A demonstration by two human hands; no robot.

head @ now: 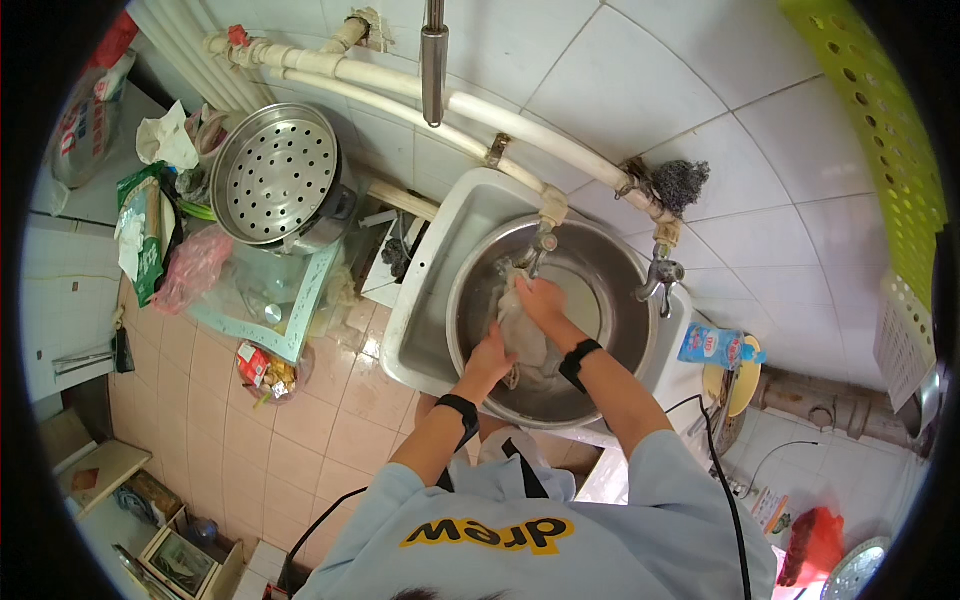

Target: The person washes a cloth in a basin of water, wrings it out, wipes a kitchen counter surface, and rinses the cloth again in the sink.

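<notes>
A large stainless steel basin (646, 330) sits inside the white sink (420, 330). Within it, both hands are on a pale, wet, limp item (525, 341); whether it is meat or cloth I cannot tell. My right hand (541, 301) grips its upper end just below the left tap (541, 241). Lower down, my left hand (489, 356) holds its left side. A small tan, ridged end (512, 377) of it shows beneath that hand. Shallow water appears to lie in the basin. Each wrist wears a black band.
A second tap (661, 279) juts over the sink's right side. Beside it lie a blue detergent bottle (711, 346) and a yellow dish (742, 386). To the left, a steel steamer pot (281, 176) stands on a glass-topped table (289, 330). A bag of wrappers (271, 373) lies below.
</notes>
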